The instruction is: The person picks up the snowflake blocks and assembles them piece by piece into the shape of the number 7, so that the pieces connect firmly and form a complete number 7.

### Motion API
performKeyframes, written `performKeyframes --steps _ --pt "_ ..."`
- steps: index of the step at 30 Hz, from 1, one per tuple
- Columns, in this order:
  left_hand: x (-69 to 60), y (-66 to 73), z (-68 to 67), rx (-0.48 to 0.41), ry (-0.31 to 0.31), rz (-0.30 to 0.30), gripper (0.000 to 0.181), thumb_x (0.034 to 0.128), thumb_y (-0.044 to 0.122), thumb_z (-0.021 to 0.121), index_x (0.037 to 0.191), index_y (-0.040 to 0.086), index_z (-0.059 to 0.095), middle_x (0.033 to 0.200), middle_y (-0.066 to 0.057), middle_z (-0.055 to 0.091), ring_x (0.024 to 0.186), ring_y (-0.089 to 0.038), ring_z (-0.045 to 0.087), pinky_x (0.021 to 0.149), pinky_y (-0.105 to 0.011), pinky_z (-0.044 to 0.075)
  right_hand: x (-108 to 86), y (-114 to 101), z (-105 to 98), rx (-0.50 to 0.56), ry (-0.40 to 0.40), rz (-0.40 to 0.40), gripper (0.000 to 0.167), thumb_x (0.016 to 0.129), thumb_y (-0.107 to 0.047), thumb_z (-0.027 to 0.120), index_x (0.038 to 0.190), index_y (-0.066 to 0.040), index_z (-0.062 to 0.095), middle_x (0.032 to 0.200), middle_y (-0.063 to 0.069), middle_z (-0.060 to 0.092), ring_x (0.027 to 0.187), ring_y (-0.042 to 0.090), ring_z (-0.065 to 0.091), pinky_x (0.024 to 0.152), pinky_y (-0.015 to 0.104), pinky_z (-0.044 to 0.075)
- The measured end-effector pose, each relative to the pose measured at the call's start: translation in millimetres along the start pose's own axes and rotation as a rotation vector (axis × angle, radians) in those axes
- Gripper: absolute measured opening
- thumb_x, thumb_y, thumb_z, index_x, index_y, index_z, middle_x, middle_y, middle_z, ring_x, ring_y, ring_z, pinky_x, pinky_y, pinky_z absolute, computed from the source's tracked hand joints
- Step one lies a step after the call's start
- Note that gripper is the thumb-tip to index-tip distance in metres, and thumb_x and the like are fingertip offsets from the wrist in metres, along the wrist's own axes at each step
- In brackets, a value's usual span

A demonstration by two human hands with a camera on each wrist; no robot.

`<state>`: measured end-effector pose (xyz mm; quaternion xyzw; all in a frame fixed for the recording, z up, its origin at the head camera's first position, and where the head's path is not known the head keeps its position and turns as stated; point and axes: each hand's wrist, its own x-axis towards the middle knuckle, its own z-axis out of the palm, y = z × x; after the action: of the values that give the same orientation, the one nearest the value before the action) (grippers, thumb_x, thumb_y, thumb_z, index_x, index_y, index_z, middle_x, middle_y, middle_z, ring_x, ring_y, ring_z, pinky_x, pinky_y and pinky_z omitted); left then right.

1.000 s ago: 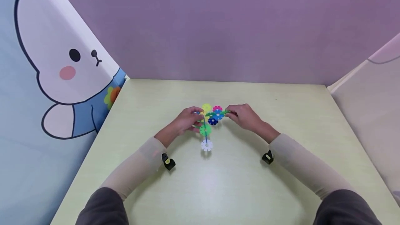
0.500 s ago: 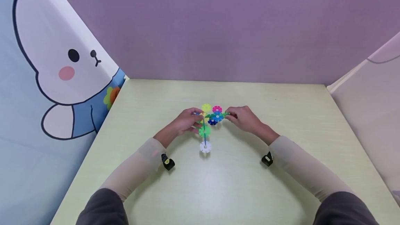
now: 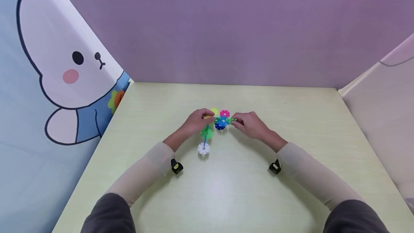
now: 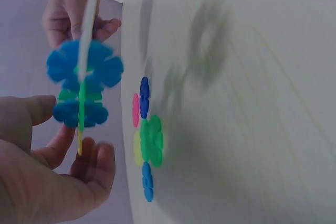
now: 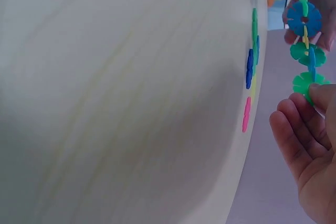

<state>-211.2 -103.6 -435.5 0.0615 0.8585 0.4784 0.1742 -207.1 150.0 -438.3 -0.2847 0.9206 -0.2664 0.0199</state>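
Note:
A chain of interlocked snowflake discs [image 4: 84, 72] in blue, green and yellow hangs above the table between both hands. Its white end disc [image 3: 203, 149] points toward the person. My left hand [image 3: 198, 121] holds the chain near its middle, the thumb against a blue disc [image 4: 65, 113] and other fingers behind a yellow one. At the far end, my right hand [image 3: 252, 124] pinches a green disc [image 5: 303, 85] between thumb and fingertip, its other fingers loosely curled. Parts of the chain are covered by the left hand in the head view.
Several loose discs lie on the table [image 3: 213, 197] beneath the hands, including a pink one [image 3: 224, 113], a dark blue one [image 4: 145, 97] and a green one [image 4: 152, 140]. A purple panel [image 3: 226, 31] rises behind the table; printed cloth [image 3: 64, 125] hangs at left.
My left hand has turned and shifted slightly right over the chain. The white end disc has swung left. My right hand stays nearly in place with its green disc.

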Motion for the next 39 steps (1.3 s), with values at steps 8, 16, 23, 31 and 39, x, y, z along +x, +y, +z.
performKeyframes --steps 8,16,23,31,39 --pt "-2.5 8.2 7.8 0.392 0.023 0.196 0.043 0.0943 0.039 0.073 0.132 0.021 0.066 0.138 -0.005 0.058 0.129 -0.028 0.05 0.11 -0.053 0.043 -0.1 -4 3 0.008 0.016 -0.013 0.013 0.099 -0.02 0.069 0.105 -0.01 0.074 0.071 -0.004 0.065 0.058 0.008 0.047 0.056 0.022 0.043" --pt "-7.8 15.9 19.3 0.651 -0.006 0.342 0.057 0.09 0.041 0.078 0.14 0.019 0.061 0.13 -0.006 0.062 0.113 -0.023 0.059 0.099 -0.051 0.046 -2.0 -9 8 0.027 0.008 0.0 0.01 0.099 -0.019 0.069 0.1 -0.011 0.073 0.067 -0.004 0.059 0.057 0.008 0.046 0.054 0.022 0.041" --pt "-10.0 18.1 19.7 0.717 -0.011 0.373 0.058 0.0905 0.04 0.078 0.14 0.015 0.062 0.123 -0.008 0.066 0.104 -0.021 0.062 0.088 -0.045 0.053 -4.7 -13 10 0.039 0.01 0.005 0.008 0.099 -0.019 0.069 0.097 -0.011 0.072 0.068 -0.004 0.06 0.058 0.007 0.047 0.055 0.021 0.043" --pt "-13.3 18.6 15.5 0.739 -0.004 0.411 0.053 0.0899 0.037 0.079 0.136 0.014 0.066 0.116 -0.007 0.069 0.093 -0.017 0.059 0.079 -0.034 0.056 -2.3 -14 12 0.055 -0.003 0.011 0.007 0.098 -0.019 0.07 0.098 -0.013 0.072 0.069 -0.004 0.06 0.058 0.008 0.047 0.054 0.02 0.042" --pt "-12.9 12.3 8.4 0.764 -0.007 0.344 0.055 0.0899 0.039 0.079 0.138 0.018 0.065 0.131 -0.006 0.067 0.108 -0.019 0.064 0.091 -0.038 0.057 1.4 -16 7 0.061 -0.035 0.005 0.01 0.098 -0.014 0.067 0.105 -0.008 0.073 0.08 -0.001 0.069 0.067 0.01 0.055 0.065 0.024 0.052"
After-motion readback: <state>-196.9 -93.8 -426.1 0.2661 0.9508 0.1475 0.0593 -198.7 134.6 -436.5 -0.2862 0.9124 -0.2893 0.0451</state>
